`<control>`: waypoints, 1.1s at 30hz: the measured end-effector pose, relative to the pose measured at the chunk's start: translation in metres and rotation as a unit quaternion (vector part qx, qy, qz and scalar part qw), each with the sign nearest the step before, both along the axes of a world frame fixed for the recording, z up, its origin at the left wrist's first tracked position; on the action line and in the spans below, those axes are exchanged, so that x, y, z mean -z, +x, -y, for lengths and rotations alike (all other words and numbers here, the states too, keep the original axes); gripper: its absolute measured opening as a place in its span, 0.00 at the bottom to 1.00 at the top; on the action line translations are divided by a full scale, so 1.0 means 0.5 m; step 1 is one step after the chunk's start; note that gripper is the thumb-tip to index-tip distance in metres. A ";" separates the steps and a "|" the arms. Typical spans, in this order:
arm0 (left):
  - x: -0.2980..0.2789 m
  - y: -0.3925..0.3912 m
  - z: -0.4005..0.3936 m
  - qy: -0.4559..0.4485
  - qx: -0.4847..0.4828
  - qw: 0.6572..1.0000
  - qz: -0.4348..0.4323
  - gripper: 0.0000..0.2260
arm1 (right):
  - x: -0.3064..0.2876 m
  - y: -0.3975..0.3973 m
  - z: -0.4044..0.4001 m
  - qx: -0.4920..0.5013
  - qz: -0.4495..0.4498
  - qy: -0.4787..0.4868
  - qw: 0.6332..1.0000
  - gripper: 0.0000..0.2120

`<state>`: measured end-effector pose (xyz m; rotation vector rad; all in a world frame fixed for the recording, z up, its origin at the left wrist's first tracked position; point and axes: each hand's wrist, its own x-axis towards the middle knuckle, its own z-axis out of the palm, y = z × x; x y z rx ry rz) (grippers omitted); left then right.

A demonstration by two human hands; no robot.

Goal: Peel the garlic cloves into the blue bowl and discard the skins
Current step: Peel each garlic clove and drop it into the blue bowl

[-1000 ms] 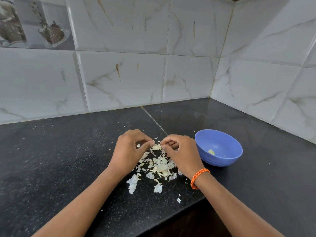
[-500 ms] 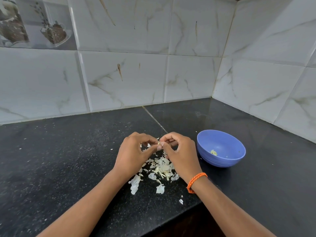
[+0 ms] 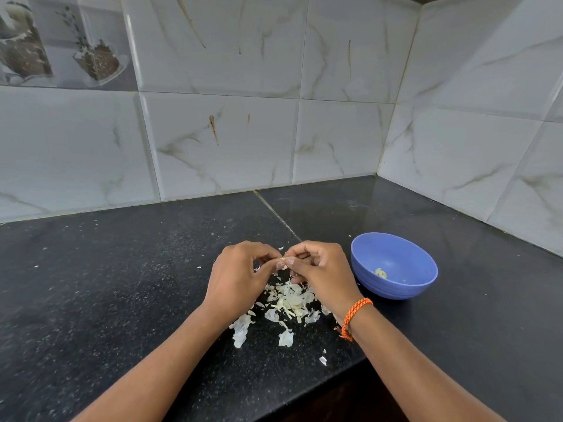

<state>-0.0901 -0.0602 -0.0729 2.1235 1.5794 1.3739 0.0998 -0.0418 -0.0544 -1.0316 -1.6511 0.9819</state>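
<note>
hands: left hand (image 3: 237,277) and right hand (image 3: 320,269) both pinch one garlic clove (image 3: 283,259) over the skins (image 3: 289,303), so peel drops there
bowl: blue bowl (image 3: 399,287) just right, handy for dropping cloves in

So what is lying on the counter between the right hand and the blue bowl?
Nothing: in the head view only a bare strip of black counter separates the right hand from the blue bowl. The garlic skins lie nearer, under the hands.

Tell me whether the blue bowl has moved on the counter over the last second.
No. The blue bowl sits equally right of the counter seam throughout; its slight shift in frame is the camera's.
</note>
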 end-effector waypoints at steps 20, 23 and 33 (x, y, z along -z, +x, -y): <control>-0.009 -0.008 0.003 -0.012 -0.035 0.999 -0.020 0.02 | 0.008 -0.005 0.002 0.045 0.180 0.139 0.973 0.12; -0.016 -0.003 0.010 0.003 -0.081 0.995 -0.065 0.03 | 0.006 -0.006 0.000 0.050 0.203 0.150 0.966 0.12; -0.017 -0.002 0.010 -0.043 -0.038 0.991 0.120 0.05 | -0.010 -0.024 0.008 -0.005 -0.047 -0.034 0.998 0.03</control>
